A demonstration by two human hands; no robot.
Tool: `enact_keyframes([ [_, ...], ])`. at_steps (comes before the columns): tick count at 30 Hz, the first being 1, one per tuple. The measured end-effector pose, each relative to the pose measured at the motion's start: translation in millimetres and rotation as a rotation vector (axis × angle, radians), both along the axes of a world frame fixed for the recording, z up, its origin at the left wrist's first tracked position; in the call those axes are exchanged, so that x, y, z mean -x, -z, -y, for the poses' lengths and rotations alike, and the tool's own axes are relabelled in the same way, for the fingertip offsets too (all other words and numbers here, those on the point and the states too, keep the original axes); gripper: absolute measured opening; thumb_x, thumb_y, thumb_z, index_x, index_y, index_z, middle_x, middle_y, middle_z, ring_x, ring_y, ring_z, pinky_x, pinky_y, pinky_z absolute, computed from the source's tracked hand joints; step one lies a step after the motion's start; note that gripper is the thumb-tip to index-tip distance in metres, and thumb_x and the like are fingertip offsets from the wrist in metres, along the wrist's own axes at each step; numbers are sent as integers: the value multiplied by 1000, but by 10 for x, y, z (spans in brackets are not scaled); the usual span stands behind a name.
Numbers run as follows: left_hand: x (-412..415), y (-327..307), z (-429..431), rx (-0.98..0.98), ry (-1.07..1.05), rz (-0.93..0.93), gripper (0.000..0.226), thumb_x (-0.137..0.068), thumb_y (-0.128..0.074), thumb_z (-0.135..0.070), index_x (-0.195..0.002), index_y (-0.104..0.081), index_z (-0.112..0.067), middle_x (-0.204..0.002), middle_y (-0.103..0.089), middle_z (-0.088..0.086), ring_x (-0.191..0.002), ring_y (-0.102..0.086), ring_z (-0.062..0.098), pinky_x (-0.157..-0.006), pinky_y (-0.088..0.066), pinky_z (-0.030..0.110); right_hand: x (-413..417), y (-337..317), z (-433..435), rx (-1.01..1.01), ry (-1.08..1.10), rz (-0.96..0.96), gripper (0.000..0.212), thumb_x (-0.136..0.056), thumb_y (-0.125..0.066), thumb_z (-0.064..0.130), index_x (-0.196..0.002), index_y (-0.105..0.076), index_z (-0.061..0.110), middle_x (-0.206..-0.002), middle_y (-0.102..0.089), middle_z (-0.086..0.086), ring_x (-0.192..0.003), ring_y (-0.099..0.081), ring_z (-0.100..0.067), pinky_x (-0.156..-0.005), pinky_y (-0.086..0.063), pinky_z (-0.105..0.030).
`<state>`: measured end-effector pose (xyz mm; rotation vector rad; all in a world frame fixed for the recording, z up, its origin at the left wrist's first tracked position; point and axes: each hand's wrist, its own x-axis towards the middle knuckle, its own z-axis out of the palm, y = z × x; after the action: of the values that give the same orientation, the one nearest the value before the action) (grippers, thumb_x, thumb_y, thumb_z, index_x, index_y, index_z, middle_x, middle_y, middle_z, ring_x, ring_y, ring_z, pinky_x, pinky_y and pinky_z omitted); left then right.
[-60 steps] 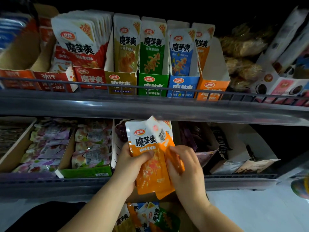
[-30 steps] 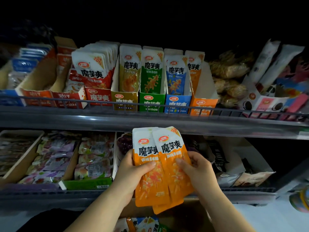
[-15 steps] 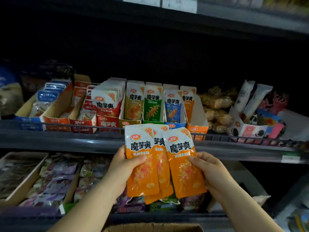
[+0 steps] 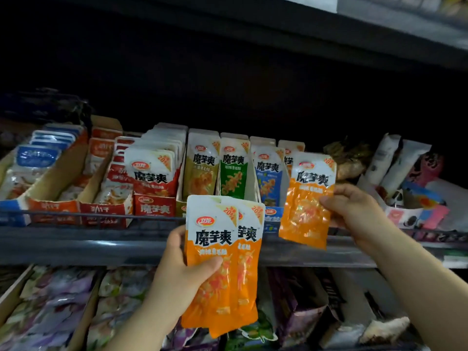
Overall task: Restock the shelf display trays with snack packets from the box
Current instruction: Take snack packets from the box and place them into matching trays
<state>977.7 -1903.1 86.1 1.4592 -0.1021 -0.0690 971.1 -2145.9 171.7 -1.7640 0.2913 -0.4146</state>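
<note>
Here, a single orange snack packet (image 4: 306, 198) hangs just right of the frame's centre, upright with a slight tilt. The right hand (image 4: 354, 211) pinches it by its right edge, fingers curled onto the foil. The packet covers most of the rightmost slot in the row of display trays, where only the top of another packet (image 4: 288, 149) peeks out behind it. Its lower edge hangs in front of the shelf's grey front lip (image 4: 76, 249).

At lower centre the left hand (image 4: 177, 272) grips two more orange packets (image 4: 222, 262), overlapped, the front one to the left. The thumb lies across the front one and the fingers are hidden behind. Their white tops rise in front of the tray row.

Left of the single packet, that row holds blue packets (image 4: 269, 173), green packets (image 4: 233, 173) and olive-yellow packets (image 4: 201, 171). Next comes a fuller red tray (image 4: 154, 206). Further left sit slanted red-and-white boxes (image 4: 106, 209) and a blue-fronted box (image 4: 15, 211).

At the right end of the same shelf lie brown bagged snacks (image 4: 349, 160) and white tube-shaped packs (image 4: 395, 160). On the shelf below, at lower left, purple-tinted bags (image 4: 50, 305) fill cardboard trays. Everything above the tray row is dark.
</note>
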Motion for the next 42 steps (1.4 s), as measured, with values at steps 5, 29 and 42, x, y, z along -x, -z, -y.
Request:
enact_keyframes([
  [5,-72,66,141,-40,2,5,55,-74,-71,-12,-110,-36,-32,-92,-57,-13,-81,-55,4,-59,-40,21,-247,-251,204,85,126,124,17,-89,-51,-1,-80,-46,12,-71,-56,-9,-40,-58,-3,-41,-49,-18],
  [29,-237,123,391,-47,5,-56,52,-75,-69,-6,-108,-38,-31,-89,-59,-11,-79,-55,5,-56,-39,20,-837,-140,309,396,102,-63,43,-88,-54,1,-129,-43,5,-132,-51,-14,-122,-48,-28,-79,-38,-24],
  [42,-305,158,408,-69,-14,-54,50,-74,-71,-9,-107,-40,-30,-87,-59,-13,-77,-54,3,-55,-38,19,-1101,-517,361,859,68,-247,40,-87,-51,-6,-126,-45,1,-122,-55,-24,-108,-59,-35,-80,-49,-31],
])
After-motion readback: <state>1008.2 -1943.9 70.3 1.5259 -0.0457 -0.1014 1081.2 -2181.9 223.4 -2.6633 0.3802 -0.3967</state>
